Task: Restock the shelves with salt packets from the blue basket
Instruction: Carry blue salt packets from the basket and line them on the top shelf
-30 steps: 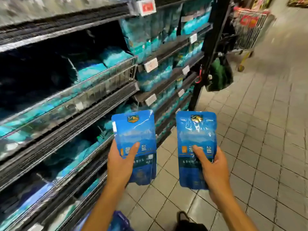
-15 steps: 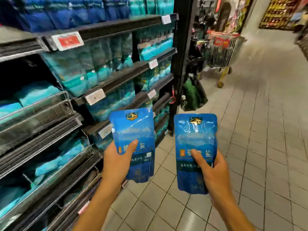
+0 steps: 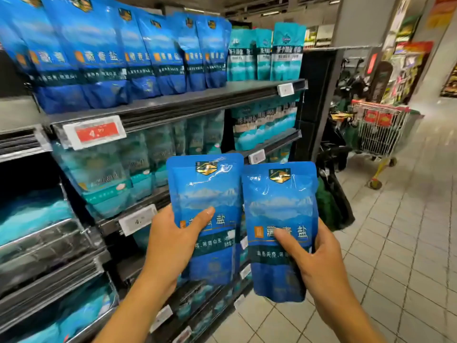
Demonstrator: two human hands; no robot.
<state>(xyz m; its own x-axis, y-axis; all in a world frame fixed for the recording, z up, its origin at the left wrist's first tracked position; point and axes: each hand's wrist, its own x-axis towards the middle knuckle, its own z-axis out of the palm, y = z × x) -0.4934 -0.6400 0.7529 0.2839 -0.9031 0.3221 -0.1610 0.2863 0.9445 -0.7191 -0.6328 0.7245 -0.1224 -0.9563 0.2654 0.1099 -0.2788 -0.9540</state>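
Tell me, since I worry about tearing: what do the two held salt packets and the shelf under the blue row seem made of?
Packets: glossy plastic film, judging by glare streaks and creases. Shelf: likely dark painted metal, matte and thin-edged.
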